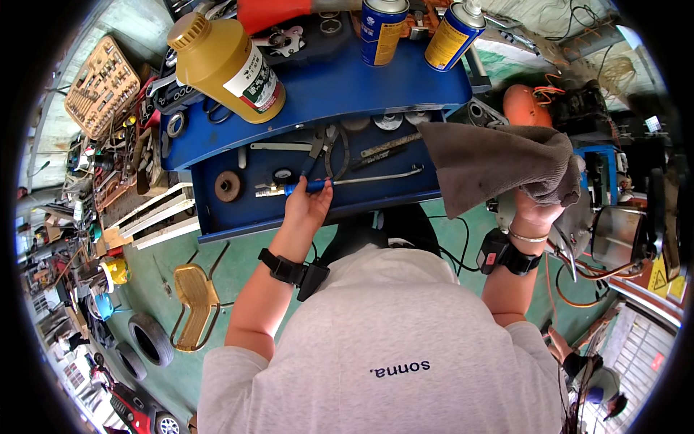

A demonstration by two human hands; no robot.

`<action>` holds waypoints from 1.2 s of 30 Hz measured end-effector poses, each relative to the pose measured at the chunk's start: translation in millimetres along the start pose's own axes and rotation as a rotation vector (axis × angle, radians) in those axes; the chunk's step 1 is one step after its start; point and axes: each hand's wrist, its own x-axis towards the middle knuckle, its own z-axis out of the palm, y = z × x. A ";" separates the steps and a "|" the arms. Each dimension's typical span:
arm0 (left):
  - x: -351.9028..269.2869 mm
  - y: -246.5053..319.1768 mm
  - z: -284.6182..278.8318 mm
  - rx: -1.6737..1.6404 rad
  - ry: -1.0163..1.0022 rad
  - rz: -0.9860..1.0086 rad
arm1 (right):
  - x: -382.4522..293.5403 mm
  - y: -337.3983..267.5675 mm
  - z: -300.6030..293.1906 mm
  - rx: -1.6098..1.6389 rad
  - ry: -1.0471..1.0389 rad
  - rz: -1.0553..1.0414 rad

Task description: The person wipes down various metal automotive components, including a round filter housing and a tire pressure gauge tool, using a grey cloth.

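My left hand [309,203] is at the blue handle of a tire inflator gun [312,186] with a round gauge and a long metal tube, over an open blue drawer [260,219]. My fingers are closed around the handle. My right hand [537,210] is raised at the drawer's right and holds a brown cloth [488,163], which hangs out to the left and hides my fingertips. In the drawer, a brown grinding wheel [227,186] lies left of the inflator gun. Locking pliers [320,145], a metal strip [281,146] and several discs lie behind it.
On the blue cabinet top [336,87] stand a gold plastic jug [227,70] and two spray cans [382,32]. A socket set case [103,87] is at the far left. Behind me are a wicker chair [194,304] and tires [150,339]. Another person [593,380] is at the lower right.
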 end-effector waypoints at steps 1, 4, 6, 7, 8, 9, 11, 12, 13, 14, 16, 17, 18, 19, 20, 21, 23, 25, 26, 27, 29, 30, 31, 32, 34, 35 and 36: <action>2.8 -0.6 -1.3 0.000 0.011 -0.003 | 0.7 -1.0 -1.8 -0.005 0.000 -0.017; 7.8 -2.5 2.0 -0.015 0.048 0.008 | 2.9 -7.0 -13.6 -0.030 0.065 -0.005; 9.6 -5.5 9.6 -0.035 0.078 0.041 | 5.9 -10.7 -22.1 -0.012 -0.017 0.015; 10.5 -5.2 12.1 -0.030 0.065 0.048 | 7.5 -12.3 -25.5 -0.002 -0.058 0.023; 12.1 -4.4 13.3 -0.025 0.053 0.055 | 7.8 -13.2 -27.3 -0.050 0.032 -0.003; 13.6 -3.6 13.7 -0.020 0.042 0.062 | 6.7 -13.5 -28.6 -0.097 0.122 -0.027; 17.9 1.3 12.6 0.015 0.063 0.100 | 9.1 -14.2 -33.9 -0.045 0.145 -0.017; 20.5 3.6 11.0 0.034 0.072 0.115 | 10.5 -15.0 -37.6 0.053 0.077 0.015; 24.4 5.8 9.0 0.031 0.065 0.106 | 11.4 -16.0 -41.6 0.150 0.009 0.047; 28.7 8.6 6.9 0.029 0.058 0.098 | 11.8 -17.6 -45.8 0.147 0.029 0.057; 30.2 14.6 7.7 0.022 0.033 0.025 | 12.0 -22.0 -54.6 0.136 0.068 0.080; 30.6 13.9 7.6 0.047 0.089 0.043 | 11.4 -24.6 -58.3 0.123 0.073 0.081; 27.9 12.8 10.4 0.069 0.146 0.063 | 11.4 -26.8 -62.4 0.110 0.077 0.084; 25.6 11.8 11.8 0.092 0.202 0.082 | 11.6 -28.5 -65.9 0.098 0.081 0.088; 24.4 11.9 9.4 0.080 0.216 0.081 | 11.8 -29.5 -69.1 0.087 0.117 0.074; 24.8 11.1 5.9 0.056 0.260 0.109 | 10.8 -30.5 -71.8 0.074 0.154 0.061; 24.8 9.4 0.1 0.007 0.348 0.167 | 10.6 -32.4 -74.6 0.084 0.133 0.067; 11.3 2.1 5.3 -0.025 0.279 0.253 | 13.7 -33.6 -76.0 0.128 0.017 0.095; 4.0 -1.3 9.1 -0.064 0.265 0.247 | 13.3 -34.5 -74.3 0.088 0.092 0.093; -4.6 -4.1 15.0 -0.103 0.251 0.243 | 12.1 -35.3 -69.4 0.048 0.165 0.091; -14.0 -7.4 20.9 -0.067 0.253 0.224 | 11.1 -36.6 -70.0 0.009 0.240 0.089; -20.6 -8.6 23.1 -0.053 0.256 0.220 | 12.2 -35.6 -72.9 0.012 0.237 0.097; -25.5 -12.5 29.2 0.042 0.262 0.250 | 13.0 -35.0 -74.8 0.013 0.234 0.102; -29.8 -20.0 38.4 0.139 0.268 0.279 | 12.8 -33.7 -73.9 -0.030 0.305 0.093; -34.1 -35.2 59.5 0.478 0.150 0.322 | 12.2 -29.4 -67.4 -0.117 0.446 0.070; -31.3 -42.0 72.8 0.716 0.023 0.332 | 10.5 -29.1 -68.4 -0.110 0.469 0.072; -25.7 -48.4 82.5 0.950 -0.104 0.338 | 8.3 -29.1 -69.0 -0.103 0.493 0.078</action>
